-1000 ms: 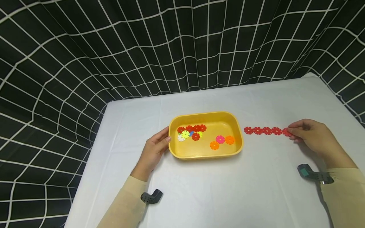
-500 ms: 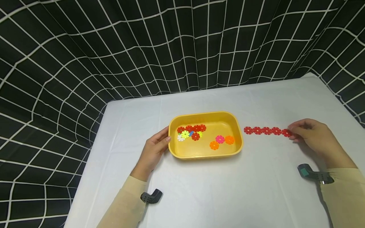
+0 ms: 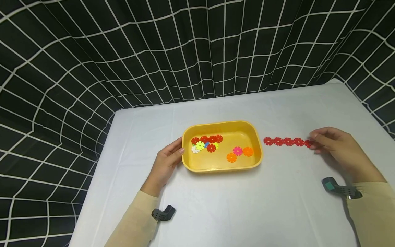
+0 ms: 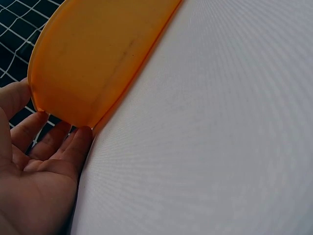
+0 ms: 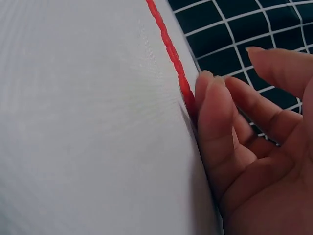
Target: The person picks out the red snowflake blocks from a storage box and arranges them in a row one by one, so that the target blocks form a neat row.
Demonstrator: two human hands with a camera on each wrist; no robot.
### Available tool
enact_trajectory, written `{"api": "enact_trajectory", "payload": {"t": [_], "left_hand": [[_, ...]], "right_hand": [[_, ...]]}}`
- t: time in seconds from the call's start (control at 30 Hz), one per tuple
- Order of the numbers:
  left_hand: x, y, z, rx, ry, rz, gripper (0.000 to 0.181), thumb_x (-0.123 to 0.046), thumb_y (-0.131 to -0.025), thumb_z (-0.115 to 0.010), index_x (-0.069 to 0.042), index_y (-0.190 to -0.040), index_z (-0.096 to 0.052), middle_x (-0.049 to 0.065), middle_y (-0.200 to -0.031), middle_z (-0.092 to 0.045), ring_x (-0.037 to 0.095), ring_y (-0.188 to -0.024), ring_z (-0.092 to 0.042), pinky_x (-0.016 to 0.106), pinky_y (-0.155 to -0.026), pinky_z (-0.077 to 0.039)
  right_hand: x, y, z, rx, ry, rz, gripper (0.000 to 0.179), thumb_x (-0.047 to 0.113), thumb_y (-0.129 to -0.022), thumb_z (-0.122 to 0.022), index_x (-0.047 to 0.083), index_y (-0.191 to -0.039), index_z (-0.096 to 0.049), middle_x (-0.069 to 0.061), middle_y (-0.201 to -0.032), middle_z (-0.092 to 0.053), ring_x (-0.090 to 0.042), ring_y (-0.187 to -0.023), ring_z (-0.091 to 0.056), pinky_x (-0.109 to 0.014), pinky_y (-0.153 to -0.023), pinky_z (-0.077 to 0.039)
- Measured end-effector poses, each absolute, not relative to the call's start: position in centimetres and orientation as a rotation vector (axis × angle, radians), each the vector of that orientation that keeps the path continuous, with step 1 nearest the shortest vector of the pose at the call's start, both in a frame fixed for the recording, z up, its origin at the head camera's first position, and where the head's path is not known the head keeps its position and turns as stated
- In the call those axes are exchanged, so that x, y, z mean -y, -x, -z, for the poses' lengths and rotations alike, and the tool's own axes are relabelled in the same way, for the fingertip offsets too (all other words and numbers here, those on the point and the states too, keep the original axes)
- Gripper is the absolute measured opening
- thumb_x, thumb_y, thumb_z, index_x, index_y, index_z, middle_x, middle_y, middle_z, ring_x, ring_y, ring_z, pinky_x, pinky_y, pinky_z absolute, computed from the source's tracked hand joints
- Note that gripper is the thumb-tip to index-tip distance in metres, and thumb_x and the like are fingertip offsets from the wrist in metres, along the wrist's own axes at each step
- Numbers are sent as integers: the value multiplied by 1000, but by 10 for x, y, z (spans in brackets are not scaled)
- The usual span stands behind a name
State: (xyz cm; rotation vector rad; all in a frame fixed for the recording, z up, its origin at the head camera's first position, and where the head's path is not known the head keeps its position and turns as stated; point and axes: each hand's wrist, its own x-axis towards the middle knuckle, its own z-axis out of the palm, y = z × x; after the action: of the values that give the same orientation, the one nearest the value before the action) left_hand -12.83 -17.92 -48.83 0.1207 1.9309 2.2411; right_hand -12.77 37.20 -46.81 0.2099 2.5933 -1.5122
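My left hand (image 3: 166,159) grips the left end of a yellow plastic tray (image 3: 222,169), its thumb over the rim; in the left wrist view the fingers (image 4: 80,144) touch the outer wall. On the cloth right of the tray lies a row of several red notched snowflake discs (image 3: 288,141), edge to edge. My right hand (image 3: 334,147) is at the row's right end, its fingertips partly covering the last red disc (image 3: 307,143). From the right wrist, the row appears edge-on as a red strip (image 5: 171,51); the fingers touch its near end while the thumb stands apart.
Inside the tray are red discs (image 3: 211,148), a yellow-green disc (image 3: 200,145), a white disc (image 3: 195,149), a pink disc (image 3: 237,151) and two orange discs (image 3: 248,151). A white cloth (image 3: 228,206) covers the table. Behind it hangs a black curtain (image 3: 197,51) with white grid lines.
My right fingers have shifted slightly left, covering more of the last red disc. My left hand and the tray hold nearly the same place.
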Motion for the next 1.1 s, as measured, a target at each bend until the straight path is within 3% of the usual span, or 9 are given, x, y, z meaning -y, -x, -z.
{"api": "enact_trajectory", "payload": {"t": [0.5, 0.87, 1.1], "left_hand": [[179, 128, 487, -1911, -121, -2258, 50, -5, -110, -64, -2, -159, -54, 12, -159, -56, 27, -146, -53, 37, -112, -51], [180, 128, 488, -1910, -145, -2267, 51, -4, -110, -64, -1, -159, -54, 14, -159, -55, 29, -147, -52, 38, -112, -51], [180, 128, 488, -1933, -138, -2244, 51, -9, -110, -66, -4, -160, -54, 12, -160, -55, 26, -146, -53, 36, -113, -50]], "right_hand": [[-369, 129, 470, -2630, -193, 1493, 47, 37, -115, -60, -2, -142, -59, 21, -108, -68, -1, -92, -69, -20, -73, -62], [-366, 125, 463, -2604, -306, 1696, 51, 45, -113, -59, 4, -144, -58, 5, -125, -68, -4, -108, -65, -8, -82, -53], [-361, 125, 456, -2525, -148, 1893, 47, 40, -117, -52, 8, -151, -56, -4, -137, -64, -6, -114, -70, -11, -87, -56]]}}
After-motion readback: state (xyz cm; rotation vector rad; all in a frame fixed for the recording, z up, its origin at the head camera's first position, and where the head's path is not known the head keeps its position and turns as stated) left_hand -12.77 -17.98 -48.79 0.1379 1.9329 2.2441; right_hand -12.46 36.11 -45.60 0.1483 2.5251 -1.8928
